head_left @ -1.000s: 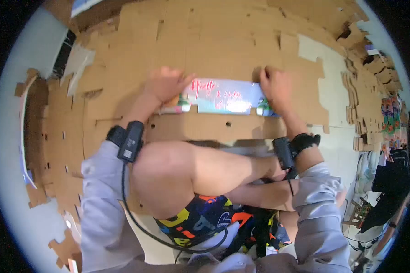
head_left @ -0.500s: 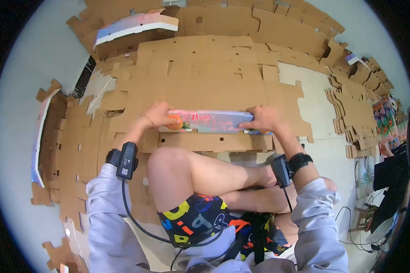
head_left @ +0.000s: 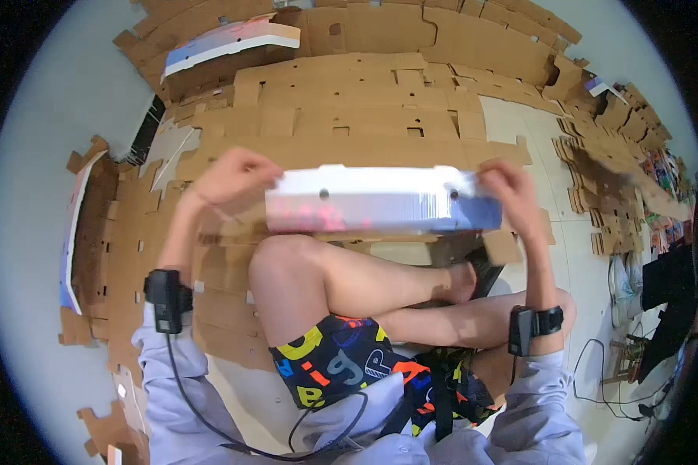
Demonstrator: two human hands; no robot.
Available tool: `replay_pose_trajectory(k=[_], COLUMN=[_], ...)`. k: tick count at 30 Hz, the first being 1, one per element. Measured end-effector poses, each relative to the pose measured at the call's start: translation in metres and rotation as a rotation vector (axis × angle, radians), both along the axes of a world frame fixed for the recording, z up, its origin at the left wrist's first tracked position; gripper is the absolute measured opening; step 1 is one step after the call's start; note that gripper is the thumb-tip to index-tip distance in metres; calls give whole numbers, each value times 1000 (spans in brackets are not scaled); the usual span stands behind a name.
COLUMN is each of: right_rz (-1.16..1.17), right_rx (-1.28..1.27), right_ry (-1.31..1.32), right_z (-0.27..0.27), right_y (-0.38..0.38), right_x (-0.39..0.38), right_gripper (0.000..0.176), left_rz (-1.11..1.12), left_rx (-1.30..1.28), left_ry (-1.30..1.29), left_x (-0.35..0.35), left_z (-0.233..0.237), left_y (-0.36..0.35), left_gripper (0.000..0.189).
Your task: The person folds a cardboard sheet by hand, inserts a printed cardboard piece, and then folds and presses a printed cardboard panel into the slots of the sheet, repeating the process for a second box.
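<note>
A long printed cardboard box panel [head_left: 388,209], white along its upper part and pink to blue below, is held up in front of my knees. My left hand [head_left: 236,182] pinches its upper left corner. At the upper right corner, the fingers of my right hand [head_left: 512,190] are closed on the same panel, slightly smeared by motion. Two small tabs stick up from its top edge. Beneath and beyond it lie flat brown cardboard sheets [head_left: 349,116] with cut slots.
Folded printed cardboard pieces [head_left: 233,48] rest at the back left, and another [head_left: 70,225] stands along the left wall. Notched cardboard stacks [head_left: 597,178] lie to the right. A person's dark clothing [head_left: 667,279], shoes [head_left: 620,283] and a cable [head_left: 597,387] are at the far right.
The printed panel has tipped up, so its white part now shows and the lettering is gone from view. Both hands moved apart to its upper corners. A blurred cardboard piece appeared at right.
</note>
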State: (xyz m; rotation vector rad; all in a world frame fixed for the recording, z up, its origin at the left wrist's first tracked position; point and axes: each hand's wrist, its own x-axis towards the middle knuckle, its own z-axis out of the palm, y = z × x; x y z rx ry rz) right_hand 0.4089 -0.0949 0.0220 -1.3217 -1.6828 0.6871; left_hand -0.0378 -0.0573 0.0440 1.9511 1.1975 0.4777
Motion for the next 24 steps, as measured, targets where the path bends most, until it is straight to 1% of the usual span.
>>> replay_pose_trajectory(k=[1, 2, 3, 4, 6, 8, 9, 10, 12, 13, 14, 15, 17, 20, 21, 23, 24], right_rz=[-132, -220, -310, -287, -217, -95, -26, 41, 102, 130, 261, 288, 234, 307, 283, 217, 277], right_rx=[17, -37, -90, -301, -720, -857, -924, -801, -708, -647, -600, -743, -932, -757, -776, -798, -728], right_ry=[182, 159, 138, -91, -545, -679, -742, -804, -791, -780, -779, -670, -610, -627, -821, -1207, -1238], right_z=[-2, -7, -14, -21, -35, -40, -45, -64, -61, -62, -83, -65, -44, -52, -56, -46, -31], right_y=[1, 1, 1, -3, -12, -31, -37, -35, -35, -31, -26, -24, -20, -22, -25, -34, -34], right_x=[20, 45, 70, 89, 114, 109, 107, 123, 120, 118, 138, 125, 110, 106, 103, 80, 70], right_gripper=[31, 28, 25, 24, 22, 27, 30, 59, 82, 94, 116, 113, 116, 112, 112, 111, 91], left_rz=[112, 224, 339, 452, 593, 482, 513, 550, 190, 161, 139, 145, 165, 94, 68, 4, 77], left_rx=[-38, -76, -28, 22, 13, -68, -133, -200, 245, 197, 148, 145, 134, 141, 150, 175, 118], left_ry=[-129, -258, -195, -129, 87, 79, 37, -2, 393, 452, 510, 551, 617, 601, 589, 564, 435], left_x=[-13, -29, -45, -63, -102, -125, -119, -109, -100, -90, -81, -75, -69, -73, -79, -89, -92], left_z=[4, 5, -3, -16, -57, -90, -97, -103, -113, -114, -115, -116, -119, -110, -112, -116, -118], left_y=[-2, -4, -3, 0, -5, -25, -40, -56, -78, -85, -90, -93, -94, -92, -90, -82, -78], left_gripper=[30, 30, 31, 32, 23, 17, 26, 39, 69, 77, 84, 85, 86, 83, 77, 66, 56])
